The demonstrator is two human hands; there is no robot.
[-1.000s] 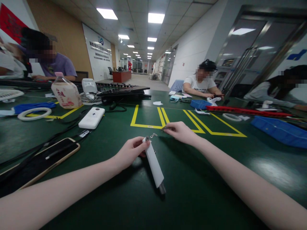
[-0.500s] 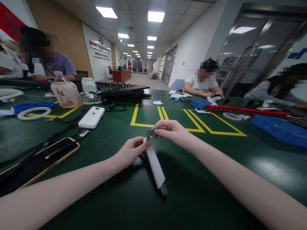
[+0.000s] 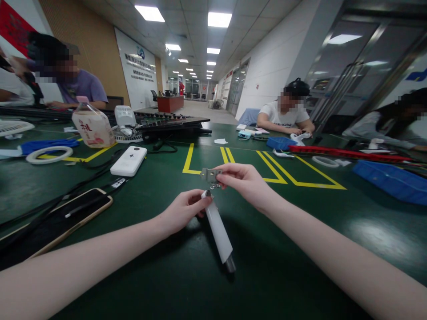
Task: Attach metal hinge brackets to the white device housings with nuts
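My left hand (image 3: 190, 205) is closed around the upper end of a white tube with a metal rod through it (image 3: 218, 231), which tilts down toward me. A dark metal tip shows at each end of the tube. My right hand (image 3: 240, 178) pinches a small flat metal bracket with holes (image 3: 209, 174), held just above the tube's upper end and apart from it. Below the bracket, a few small metal rings (image 3: 216, 187) show between my hands; whether they lie on the table or hang from the bracket I cannot tell.
On the left are a phone (image 3: 100, 200), a white power bank (image 3: 128, 161), black cables, a drink bottle (image 3: 91, 124) and a tape roll (image 3: 49, 154). Yellow tape outlines (image 3: 271, 166) mark the green table. A blue tray (image 3: 388, 180) lies right. Other people sit across the table.
The metal bracket has come off the tube's upper end, lifted and turned by my right hand. The tube's tip is now exposed. My left hand stays on the tube.
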